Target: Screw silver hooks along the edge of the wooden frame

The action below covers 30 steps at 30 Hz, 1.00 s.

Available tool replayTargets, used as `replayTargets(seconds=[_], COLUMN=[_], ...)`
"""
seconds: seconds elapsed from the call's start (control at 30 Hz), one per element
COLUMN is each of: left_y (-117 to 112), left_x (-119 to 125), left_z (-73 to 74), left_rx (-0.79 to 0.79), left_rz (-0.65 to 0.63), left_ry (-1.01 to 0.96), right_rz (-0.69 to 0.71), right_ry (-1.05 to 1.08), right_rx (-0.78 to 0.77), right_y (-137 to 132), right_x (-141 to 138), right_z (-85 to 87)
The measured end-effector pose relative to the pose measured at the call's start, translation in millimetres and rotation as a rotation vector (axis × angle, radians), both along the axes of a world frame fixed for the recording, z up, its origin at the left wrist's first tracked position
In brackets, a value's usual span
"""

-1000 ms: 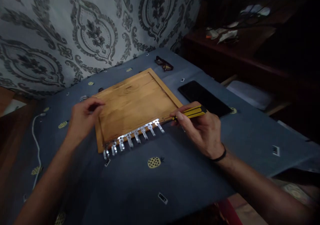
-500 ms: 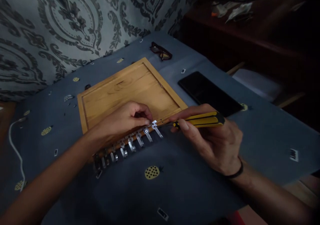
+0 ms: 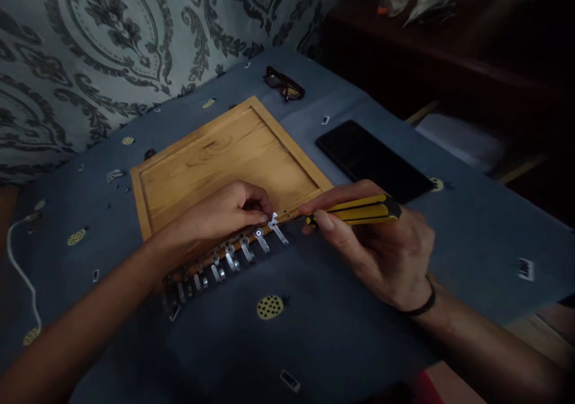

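A wooden board (image 3: 215, 164) with a raised rim lies flat on the blue tablecloth (image 3: 314, 320). Along its near edge runs a row of several metal hooks (image 3: 229, 257). My left hand (image 3: 224, 212) rests on the board, its fingertips pinched at the rightmost hook (image 3: 275, 224). My right hand (image 3: 381, 248) grips a yellow and black screwdriver (image 3: 359, 207), whose tip points left at that same hook.
A black phone (image 3: 372, 161) lies right of the board, dark glasses (image 3: 283, 84) beyond its far corner. A white cable (image 3: 20, 266) trails at the left. Small bits dot the cloth. A patterned wall stands behind; dark furniture fills the right.
My left hand left the board's left corner and came across to pinch at the rightmost hook. The screwdriver tip closed in on that hook. The view tilted down slightly.
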<state>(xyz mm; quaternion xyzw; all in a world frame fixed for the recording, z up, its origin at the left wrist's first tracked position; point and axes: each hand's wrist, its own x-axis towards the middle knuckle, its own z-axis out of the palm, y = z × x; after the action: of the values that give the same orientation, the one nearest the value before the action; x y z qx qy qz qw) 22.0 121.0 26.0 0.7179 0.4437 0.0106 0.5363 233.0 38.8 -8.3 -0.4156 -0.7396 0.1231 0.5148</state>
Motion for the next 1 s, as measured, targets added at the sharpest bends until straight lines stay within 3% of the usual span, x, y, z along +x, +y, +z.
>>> replayTargets(seconds=[0.63, 1.0], left_y=[-0.6, -13.1], left_x=[3.3, -3.1], left_z=[-1.2, -0.3], left_rx=[0.031, 0.097], left_rz=[0.003, 0.096], left_ry=[0.012, -0.048], right_rz=[0.013, 0.019], right_ry=[0.064, 0.076], right_rx=[-0.054, -0.027], right_y=[-0.9, 1.2], right_x=[-1.6, -0.6], right_z=[-1.6, -3.4])
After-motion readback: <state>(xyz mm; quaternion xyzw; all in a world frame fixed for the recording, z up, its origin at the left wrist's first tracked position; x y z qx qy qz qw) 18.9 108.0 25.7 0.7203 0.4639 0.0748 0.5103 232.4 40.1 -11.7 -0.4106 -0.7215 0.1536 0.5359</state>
